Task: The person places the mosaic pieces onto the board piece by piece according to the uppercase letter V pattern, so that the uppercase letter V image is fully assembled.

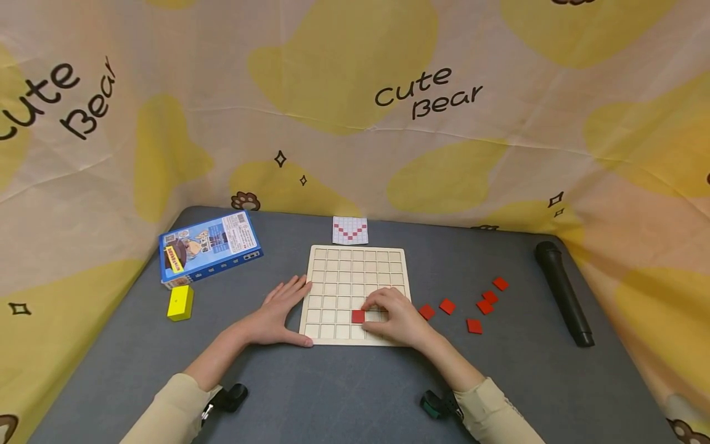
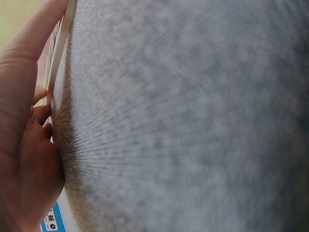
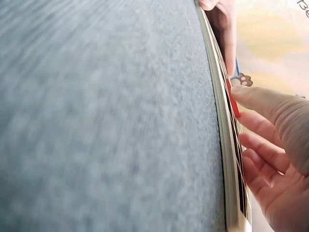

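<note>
A pale wooden grid board point(image 1: 337, 288) lies flat in the middle of the table. My left hand point(image 1: 278, 313) rests at its left edge, fingers spread and thumb at the near left corner; the left wrist view shows that thumb point(image 2: 21, 63) along the board's side. Over the lower right part of the grid, my right hand point(image 1: 398, 317) pinches a red square tile point(image 1: 358, 316) by its right side between thumb and index finger. In the right wrist view the tile point(image 3: 233, 99) sits at the board's surface, the other fingers loosely bent. Several loose red tiles point(image 1: 447, 306) lie to the right.
Behind the board is a small pattern card point(image 1: 350, 230) with red squares in a V shape. At left are a blue box point(image 1: 211, 243) and a yellow block point(image 1: 180, 303). A black microphone point(image 1: 564, 295) lies far right. A printed curtain point(image 1: 344, 142) encloses the table.
</note>
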The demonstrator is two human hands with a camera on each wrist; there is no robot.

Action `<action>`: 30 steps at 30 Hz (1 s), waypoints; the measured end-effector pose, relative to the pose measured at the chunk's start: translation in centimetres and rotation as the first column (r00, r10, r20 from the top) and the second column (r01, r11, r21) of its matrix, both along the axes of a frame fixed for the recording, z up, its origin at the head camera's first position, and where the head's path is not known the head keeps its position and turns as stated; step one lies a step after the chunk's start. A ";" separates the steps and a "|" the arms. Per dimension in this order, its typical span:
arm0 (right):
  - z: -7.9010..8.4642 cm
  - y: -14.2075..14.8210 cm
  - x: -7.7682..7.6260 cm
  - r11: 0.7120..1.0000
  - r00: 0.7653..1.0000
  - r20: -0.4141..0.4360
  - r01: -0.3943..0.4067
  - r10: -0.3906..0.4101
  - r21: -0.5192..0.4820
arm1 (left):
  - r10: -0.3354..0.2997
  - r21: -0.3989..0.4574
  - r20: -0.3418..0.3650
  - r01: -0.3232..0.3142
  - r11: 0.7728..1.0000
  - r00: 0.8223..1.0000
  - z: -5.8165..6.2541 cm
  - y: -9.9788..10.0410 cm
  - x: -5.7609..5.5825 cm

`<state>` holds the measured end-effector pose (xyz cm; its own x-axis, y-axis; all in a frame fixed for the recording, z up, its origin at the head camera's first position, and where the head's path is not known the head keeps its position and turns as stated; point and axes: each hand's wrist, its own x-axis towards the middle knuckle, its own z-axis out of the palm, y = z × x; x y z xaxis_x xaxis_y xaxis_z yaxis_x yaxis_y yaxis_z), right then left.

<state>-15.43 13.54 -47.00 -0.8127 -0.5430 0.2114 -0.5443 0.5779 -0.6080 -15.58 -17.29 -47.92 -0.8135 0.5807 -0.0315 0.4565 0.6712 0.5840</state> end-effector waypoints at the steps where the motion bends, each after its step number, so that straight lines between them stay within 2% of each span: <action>1: 0.0 0.1 0.0 1.000 1.000 0.000 0.005 -0.005 -0.006 | 0.000 -0.001 -0.001 0.000 1.000 1.000 0.0 0.0 0.0; 7: -0.1 1.6 -0.1 0.998 0.999 -0.032 0.030 -0.032 -0.058 | -0.001 0.008 0.002 0.001 1.000 1.000 0.0 0.0 0.0; 11: 0.2 3.3 -0.2 0.995 0.998 -0.022 0.063 -0.064 -0.072 | -0.004 0.009 -0.003 0.004 1.000 1.000 0.0 0.0 0.0; 22: 0.6 8.8 0.0 0.985 0.981 -0.101 0.168 -0.164 0.033 | -0.004 0.007 -0.011 0.004 1.000 1.000 -0.2 0.0 -0.1; 30: 0.5 11.0 0.6 0.984 0.977 -0.142 0.167 -0.156 0.068 | 0.004 0.013 0.000 -0.004 1.000 1.000 0.0 0.0 0.0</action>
